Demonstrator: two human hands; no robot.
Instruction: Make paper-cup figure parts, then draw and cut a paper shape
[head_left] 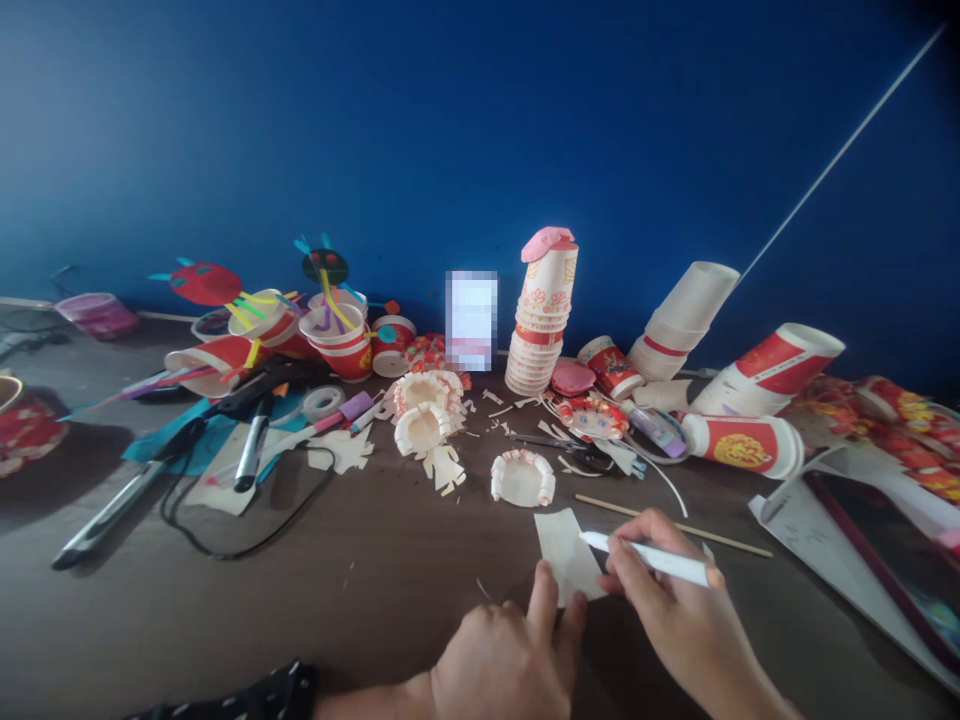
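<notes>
Fingers extended and clasped around nothing, the left hand (pixel 506 655) presses a pale paper slip (pixel 561 550) to the worktop (pixel 360 590), as the right hand (pixel 675 615) grips a white pen (pixel 671 563), tip at the slip's edge. Just beyond the hands sits a curled-edged white cutout (pixel 523 482); a thin stick (pixel 675 526) lies past the right hand, a cup stack (pixel 538 335) farther off.

The light is soft and a bit dim. Left of the right hand's (pixel 667 595) grip on the pen (pixel 667 562), the blue wall (pixel 375 130) looks paler. Beyond the grip, a bright shape (pixel 471 315) is all squares. Far sides look stretched and blurry.
</notes>
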